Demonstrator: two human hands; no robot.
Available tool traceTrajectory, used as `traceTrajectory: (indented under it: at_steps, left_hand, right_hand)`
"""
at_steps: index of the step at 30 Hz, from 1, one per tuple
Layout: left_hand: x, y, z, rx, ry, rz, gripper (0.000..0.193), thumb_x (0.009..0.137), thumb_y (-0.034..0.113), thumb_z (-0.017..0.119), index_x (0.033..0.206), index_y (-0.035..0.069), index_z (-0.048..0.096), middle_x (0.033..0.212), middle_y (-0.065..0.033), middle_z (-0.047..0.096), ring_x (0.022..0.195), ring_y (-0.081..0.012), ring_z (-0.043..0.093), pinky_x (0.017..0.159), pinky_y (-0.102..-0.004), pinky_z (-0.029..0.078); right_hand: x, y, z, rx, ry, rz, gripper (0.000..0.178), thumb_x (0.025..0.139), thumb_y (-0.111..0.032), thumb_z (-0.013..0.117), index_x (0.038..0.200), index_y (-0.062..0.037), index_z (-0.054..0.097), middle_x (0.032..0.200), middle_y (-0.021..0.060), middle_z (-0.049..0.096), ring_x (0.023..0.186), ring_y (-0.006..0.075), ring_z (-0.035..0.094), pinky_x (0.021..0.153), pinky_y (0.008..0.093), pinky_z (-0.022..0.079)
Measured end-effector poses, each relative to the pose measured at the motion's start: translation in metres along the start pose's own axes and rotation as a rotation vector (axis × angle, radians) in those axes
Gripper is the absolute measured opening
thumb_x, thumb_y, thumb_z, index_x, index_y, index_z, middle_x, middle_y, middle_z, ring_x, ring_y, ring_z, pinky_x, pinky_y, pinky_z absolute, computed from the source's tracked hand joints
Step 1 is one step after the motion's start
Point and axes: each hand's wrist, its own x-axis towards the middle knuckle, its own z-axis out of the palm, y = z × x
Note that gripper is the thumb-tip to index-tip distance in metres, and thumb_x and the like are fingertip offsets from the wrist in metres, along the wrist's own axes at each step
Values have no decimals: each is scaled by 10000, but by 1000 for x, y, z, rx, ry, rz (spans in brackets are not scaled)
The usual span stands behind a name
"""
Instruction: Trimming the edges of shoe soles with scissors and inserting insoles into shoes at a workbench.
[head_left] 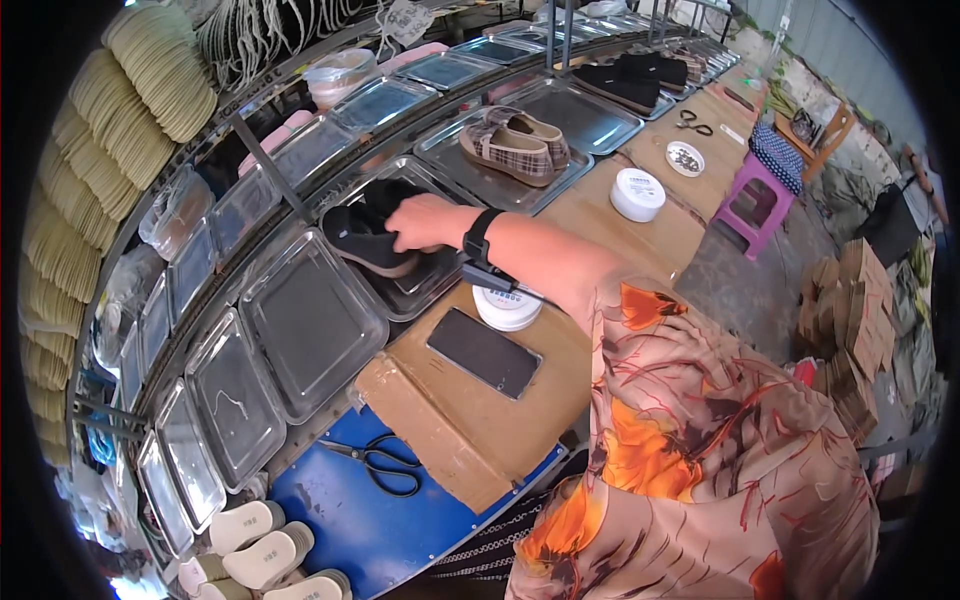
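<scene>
My right hand [428, 222] reaches leftward from a floral sleeve, with a black watch [482, 236] on the wrist. Its fingers are closed at the opening of a black slip-on shoe [352, 236]. A second black shoe [390, 192] is just behind it, partly covered by the hand. Both rest on a metal tray [432, 285] in the row of trays. Below my forearm are a round white container [505, 308] and a dark phone [485, 352] on cardboard [450, 420]. My left hand does not show.
Plaid shoes [515, 150] stand on the tray behind. Black scissors [375, 462] lie on the blue board [340, 510], near stacked pale soles [265, 555]. To the right are another white tub [637, 195], a purple stool [755, 200] and piled cardboard [855, 310].
</scene>
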Motion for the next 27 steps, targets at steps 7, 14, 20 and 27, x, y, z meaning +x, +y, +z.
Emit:
traceTrajectory:
  at_steps: [7, 14, 20, 27]
  left_hand:
    - [-38, 16, -6, -288, 175, -78, 337, 878, 101, 513, 1180, -35, 452, 1043, -103, 559, 915, -146, 540, 790, -246, 441]
    - [-62, 25, 12, -959, 1093, 73, 621, 892, 398, 413, 1363, 72, 174, 1375, -176, 250, 1226, -320, 338, 974, -449, 317]
    - [-133, -67, 45, -875, 1573, -200, 351, 844, 199, 489, 1122, 1, 407, 1027, -115, 494, 883, -196, 497, 786, -352, 425]
    - [-193, -108, 72, -109, 1423, -711, 380, 826, 271, 548, 1064, -24, 518, 1035, -224, 555, 959, -374, 531, 815, -389, 427]
  right_hand:
    - [-34, -190, -67, 256, 466, -418, 299, 759, -373, 520, 666, -95, 582, 588, 124, 551, 521, 321, 560, 512, 405, 464]
    - [-178, -413, -54, 649, 191, -1013, 254, 754, -269, 572, 634, -50, 528, 561, 83, 517, 463, 240, 559, 409, 343, 449]
    - [-264, -536, 16, 801, -336, -1549, 277, 780, -286, 557, 637, -48, 553, 589, 111, 563, 521, 269, 588, 454, 361, 469]
    - [-223, -506, 5, 876, -1132, -916, 406, 709, -196, 648, 1064, -31, 539, 993, 139, 601, 829, 309, 596, 730, 362, 479]
